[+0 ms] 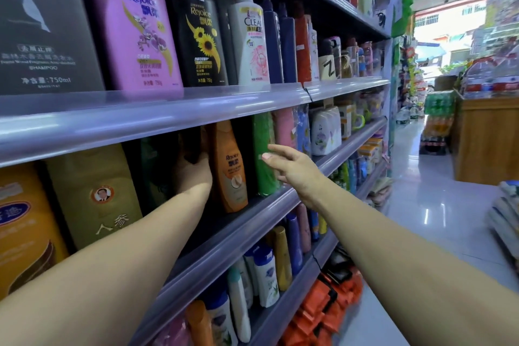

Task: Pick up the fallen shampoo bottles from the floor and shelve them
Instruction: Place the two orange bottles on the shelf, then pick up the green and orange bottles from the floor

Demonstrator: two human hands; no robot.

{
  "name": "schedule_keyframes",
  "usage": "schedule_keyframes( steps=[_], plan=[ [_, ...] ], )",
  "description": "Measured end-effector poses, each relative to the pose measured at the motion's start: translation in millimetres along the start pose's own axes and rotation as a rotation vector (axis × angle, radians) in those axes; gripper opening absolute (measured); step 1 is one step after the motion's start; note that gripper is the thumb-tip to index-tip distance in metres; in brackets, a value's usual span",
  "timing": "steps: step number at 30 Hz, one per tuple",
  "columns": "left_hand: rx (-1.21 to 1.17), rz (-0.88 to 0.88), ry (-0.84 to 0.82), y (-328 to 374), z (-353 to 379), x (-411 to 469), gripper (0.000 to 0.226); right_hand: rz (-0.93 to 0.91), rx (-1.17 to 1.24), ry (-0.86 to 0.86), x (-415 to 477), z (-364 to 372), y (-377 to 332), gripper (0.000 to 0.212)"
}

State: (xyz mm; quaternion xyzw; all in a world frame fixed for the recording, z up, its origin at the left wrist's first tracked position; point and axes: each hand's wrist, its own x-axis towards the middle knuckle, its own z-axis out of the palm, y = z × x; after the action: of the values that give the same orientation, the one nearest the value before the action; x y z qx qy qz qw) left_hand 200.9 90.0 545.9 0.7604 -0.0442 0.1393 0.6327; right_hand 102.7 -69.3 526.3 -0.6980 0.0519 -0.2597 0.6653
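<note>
Head view of a shop aisle with a tall shelf unit on the left. The left hand (193,174) reaches deep into the middle shelf (252,211), under the lip of the shelf above, and is closed around a dark bottle (192,146) that stands upright well back from the shelf's front edge; the fingers are largely hidden in shadow, and the bottle's label cannot be read. Just to the right of this hand, touching or nearly touching it, stands an orange Rejoice bottle (231,168), upright, nearer the front edge. Further right on the same shelf stand a green bottle (264,154) and a pink bottle (285,129). The right hand (292,168) hovers in front of the green bottle with fingers spread apart and holding nothing; whether a fingertip touches the green bottle cannot be told. To the left of the dark bottle, an olive-gold bottle (95,191) bearing a small portrait stands on the middle shelf. On the upper shelf (196,109), a purple Rejoice bottle (132,25), a black Rejoice bottle (196,36) and a white Clear pump bottle (250,36) stand in a row along the front edge. The tiled floor (438,205) runs along the right.
</note>
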Motion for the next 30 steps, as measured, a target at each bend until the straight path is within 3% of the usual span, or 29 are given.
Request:
schedule_keyframes(
  steps=[3, 8, 12, 15, 17, 20, 23, 27, 30],
  plan=[
    [-0.012, 0.12, -0.032, 0.7, -6.6, -37.9, 0.021, -0.067, -0.068, 0.073, -22.5, -24.1, -13.3, 0.041],
    [-0.118, 0.308, -0.562, -11.4, -8.6, -86.6, 0.016, -0.124, -0.13, 0.121, -70.1, -77.0, -37.2, 0.047],
    [-0.123, 0.349, -0.861, -1.2, 16.5, -111.9, 0.051, -0.139, -0.148, 0.208, -106.7, -125.3, -44.8, 0.048],
    [-0.165, 0.345, -1.014, 5.4, 45.6, -127.5, 0.074, -0.132, -0.146, 0.246, -132.8, -157.6, -41.7, 0.063],
    [-0.221, 0.321, -1.089, 4.8, 69.2, -140.2, 0.081, -0.107, -0.162, 0.279, -150.1, -177.2, -34.8, 0.069],
    [-0.26, 0.338, -1.145, 0.5, 99.9, -161.9, 0.069, -0.071, -0.188, 0.343, -172.4, -202.7, -19.6, 0.065],
    [-0.265, 0.343, -1.196, -15.8, 125.3, -178.8, 0.073, -0.039, -0.209, 0.434, -192.3, -222.1, 5.4, 0.08],
    [-0.264, 0.252, -1.257, -77.8, 162.5, -208.6, 0.07, 0.076, -0.213, 0.52, -225.4, -234.8, 72.2, 0.098],
    [-0.236, 0.173, -1.307, -143.0, 181.6, -231.8, 0.061, 0.195, -0.191, 0.55, -259.0, -237.6, 134.9, 0.1]
  ],
)
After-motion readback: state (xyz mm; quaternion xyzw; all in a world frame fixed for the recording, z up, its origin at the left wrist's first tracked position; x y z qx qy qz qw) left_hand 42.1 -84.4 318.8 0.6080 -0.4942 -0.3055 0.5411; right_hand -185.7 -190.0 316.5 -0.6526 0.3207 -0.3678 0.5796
